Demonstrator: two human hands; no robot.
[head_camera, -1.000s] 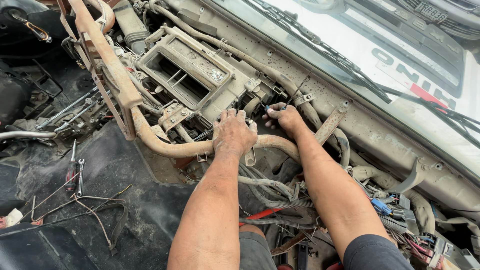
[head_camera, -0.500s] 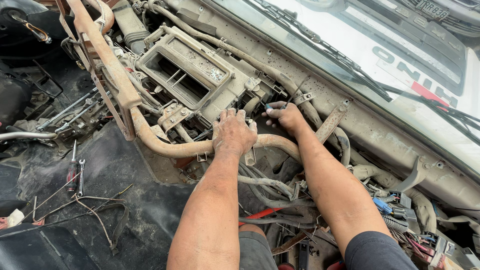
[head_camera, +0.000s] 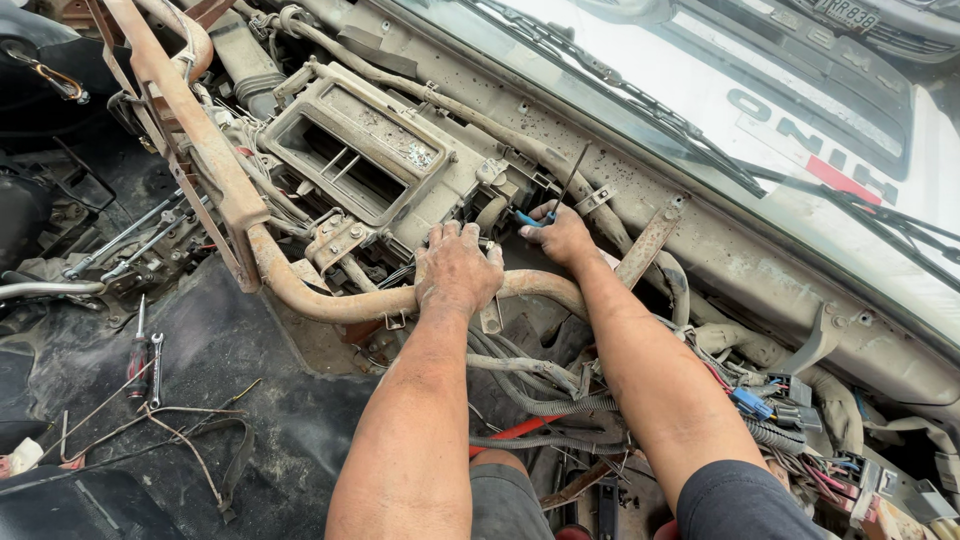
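A stripped dashboard cavity lies under one windshield (head_camera: 700, 90). One grimy heater box (head_camera: 370, 150) stands open, with two vanes inside. One rusty crossbar tube (head_camera: 330, 300) curves below it. The left hand (head_camera: 458, 268) lies flat, fingers spread, on the tube. The right hand (head_camera: 560, 235) grips a blue-handled screwdriver (head_camera: 555, 195) just beside the box, hemmed in by wiring (head_camera: 540, 400). One red-handled screwdriver (head_camera: 137, 350) and one wrench (head_camera: 157, 368) lie on the floor mat.

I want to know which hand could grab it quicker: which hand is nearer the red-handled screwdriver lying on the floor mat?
Left. The left hand rests on the rusty bar, on the screwdriver's side. The right hand is farther off, up by the windshield.
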